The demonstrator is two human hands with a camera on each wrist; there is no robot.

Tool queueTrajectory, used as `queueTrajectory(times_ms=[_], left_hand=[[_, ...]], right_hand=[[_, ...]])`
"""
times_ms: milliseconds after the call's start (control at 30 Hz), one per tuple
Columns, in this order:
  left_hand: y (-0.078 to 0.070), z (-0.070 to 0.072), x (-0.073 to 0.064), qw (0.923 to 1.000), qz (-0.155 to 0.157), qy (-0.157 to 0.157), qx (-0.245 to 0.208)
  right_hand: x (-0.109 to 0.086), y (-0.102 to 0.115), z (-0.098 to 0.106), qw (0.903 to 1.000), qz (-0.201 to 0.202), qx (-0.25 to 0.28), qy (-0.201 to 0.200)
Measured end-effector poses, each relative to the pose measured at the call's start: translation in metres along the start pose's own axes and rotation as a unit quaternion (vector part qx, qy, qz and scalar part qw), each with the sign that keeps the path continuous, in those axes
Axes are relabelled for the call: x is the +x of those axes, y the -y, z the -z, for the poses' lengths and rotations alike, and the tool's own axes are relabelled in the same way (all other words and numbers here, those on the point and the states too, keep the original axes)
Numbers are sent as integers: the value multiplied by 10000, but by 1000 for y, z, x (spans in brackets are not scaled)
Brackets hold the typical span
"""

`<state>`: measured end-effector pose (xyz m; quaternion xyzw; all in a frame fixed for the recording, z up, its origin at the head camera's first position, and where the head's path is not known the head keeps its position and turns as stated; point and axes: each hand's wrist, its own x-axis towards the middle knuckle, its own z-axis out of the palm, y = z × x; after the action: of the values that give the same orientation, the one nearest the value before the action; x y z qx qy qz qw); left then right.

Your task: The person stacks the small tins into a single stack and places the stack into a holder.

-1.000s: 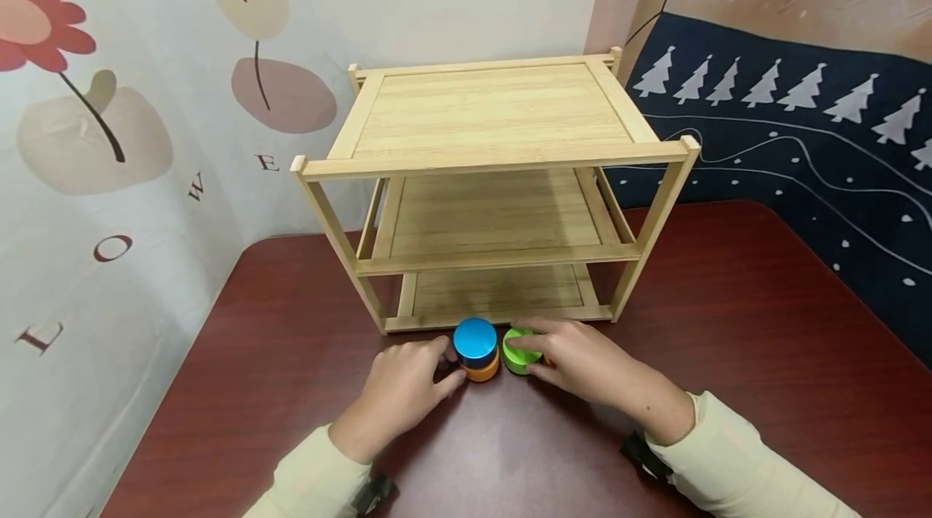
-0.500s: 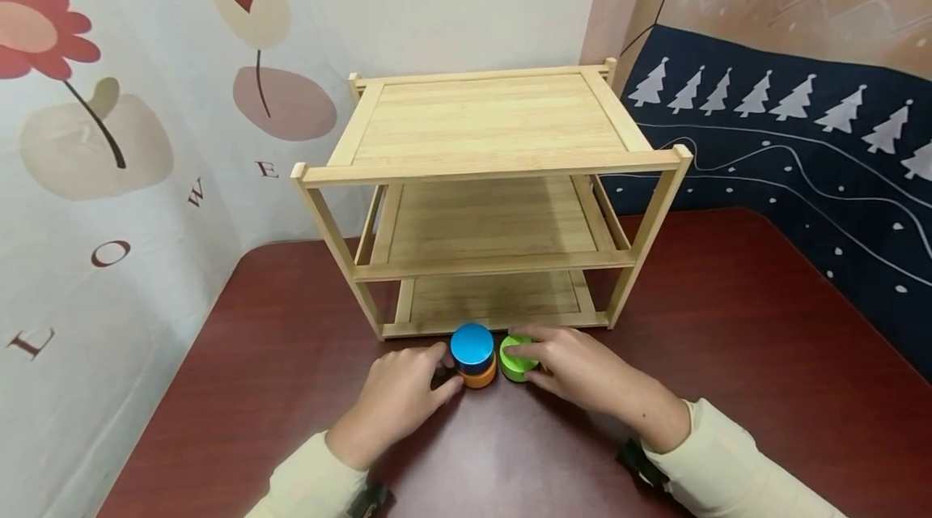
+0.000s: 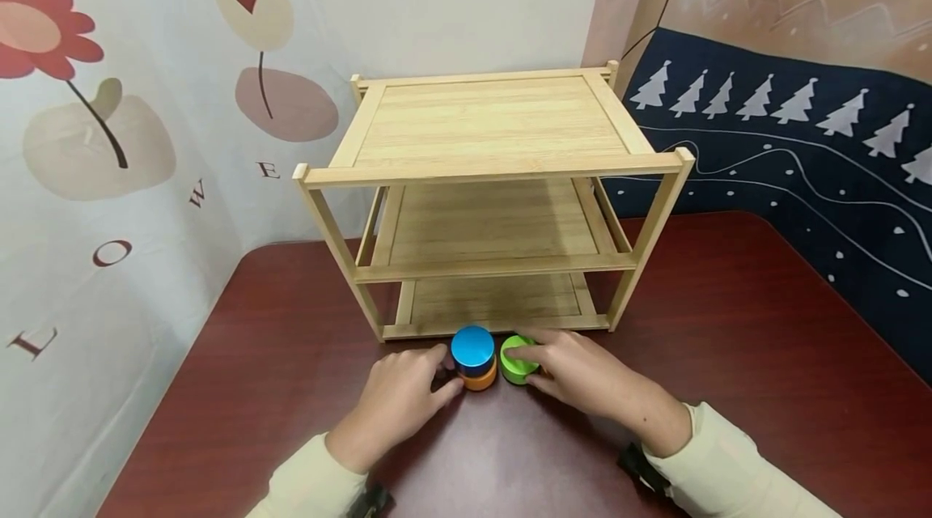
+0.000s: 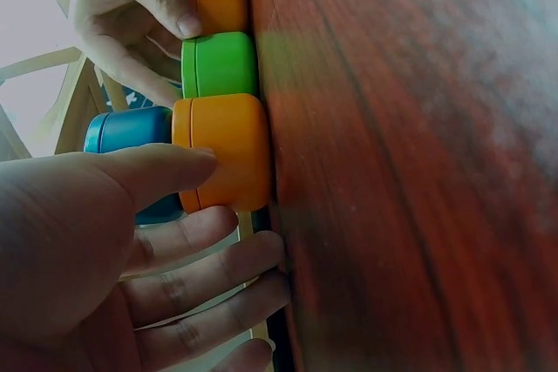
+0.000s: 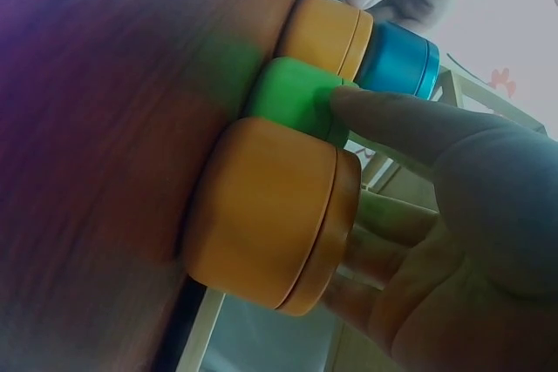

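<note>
Four small round lidded tins stand at the shelf's front foot. The blue tin (image 3: 473, 348) is stacked on an orange tin (image 3: 478, 380). Right of them stands a green tin (image 3: 517, 368). Beyond it, a second orange tin (image 5: 261, 215) shows in the right wrist view; my right hand mostly hides it in the head view. My left hand (image 3: 400, 392) rests beside the stack, thumb at the lower orange tin, fingers loosely extended in the left wrist view. My right hand (image 3: 586, 368) holds the green tin at its lid, thumb in front and fingers over and behind it.
A three-level wooden shelf (image 3: 495, 121) stands just behind the tins. All rest on a dark red tabletop (image 3: 291, 324). Printed cloths hang around the back: a pale one with flowers (image 3: 36, 28) at left, a dark one with trees (image 3: 764, 97) at right.
The head view has shifted slightly. Both hands and the tins keep their places.
</note>
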<state>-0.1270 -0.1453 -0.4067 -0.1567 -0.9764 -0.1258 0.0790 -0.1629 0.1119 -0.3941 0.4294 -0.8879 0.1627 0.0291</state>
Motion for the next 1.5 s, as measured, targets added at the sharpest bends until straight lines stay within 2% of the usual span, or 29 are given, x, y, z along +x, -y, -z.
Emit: queueTrajectory(times_ms=[433,1133,1500], left_hand=[[0,0,1,10000,47,24,-19],[-1,1,0,10000,9,6,37],[-1,0,1,10000,30,49,38]], right_hand=[[0,-1,0,9999,-47,96,83],[0,-1,0,10000,-20,41,-19],[1,-1,-3,9997,55,-185,-114]])
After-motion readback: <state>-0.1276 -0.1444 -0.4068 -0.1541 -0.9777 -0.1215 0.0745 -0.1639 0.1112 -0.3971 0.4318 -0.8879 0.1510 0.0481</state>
